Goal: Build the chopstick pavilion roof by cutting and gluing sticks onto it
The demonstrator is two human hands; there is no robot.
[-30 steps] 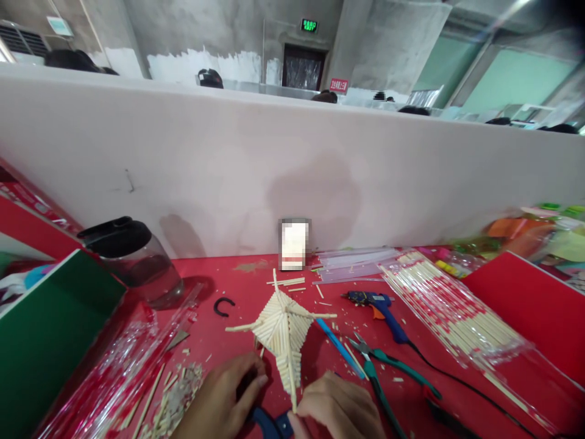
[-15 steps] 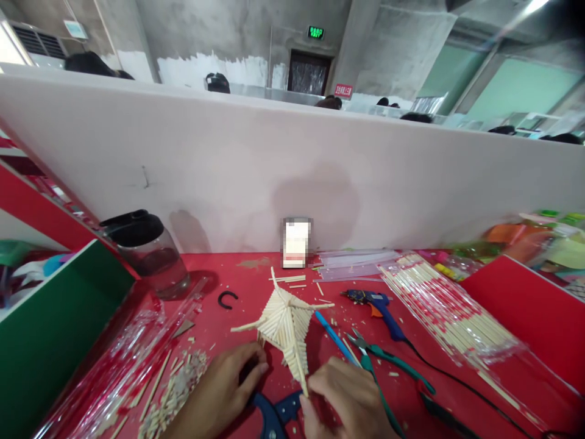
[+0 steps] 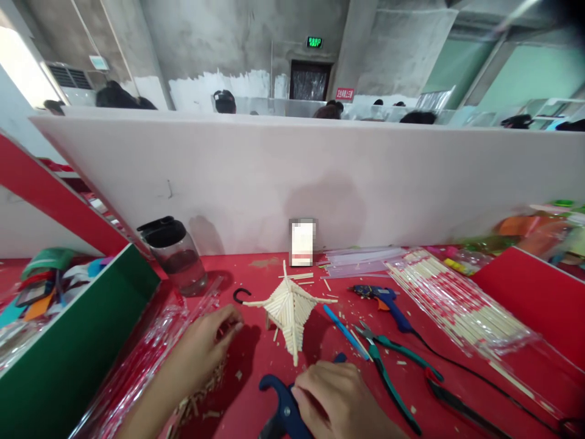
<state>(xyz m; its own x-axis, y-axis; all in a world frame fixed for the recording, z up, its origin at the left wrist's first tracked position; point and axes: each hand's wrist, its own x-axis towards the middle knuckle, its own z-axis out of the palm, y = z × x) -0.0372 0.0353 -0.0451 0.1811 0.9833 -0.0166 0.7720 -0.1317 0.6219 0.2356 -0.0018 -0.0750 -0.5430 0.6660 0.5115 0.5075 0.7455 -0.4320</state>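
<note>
A small pavilion-like model point(image 3: 289, 308) made of pale wooden sticks stands on the red table, with a pointed roof and long corner sticks jutting out. To its left is my left hand point(image 3: 218, 334), fingers loosely bent and thumb apart, holding nothing that I can see. My right hand point(image 3: 340, 396) lies in front of the model, apart from it, with its fingers closed over a dark blue hand tool point(image 3: 287, 410) that has a curved, hook-like end and a pivot screw. Much of that tool is hidden beneath the hand.
Right of the model are a blue pen-like stick point(image 3: 345, 331), green-handled pliers point(image 3: 388, 366) and a glue gun point(image 3: 384, 299) with its cord. Bagged wooden sticks point(image 3: 461, 299) lie farther right. On the left stand a water bottle point(image 3: 180, 262) and a green-sided box point(image 3: 91, 341). A phone point(image 3: 302, 242) leans against the partition.
My right hand has let go of the model's front corner stick and closed over the dark blue tool. My left hand has moved left, away from the model. The view has shifted slightly.
</note>
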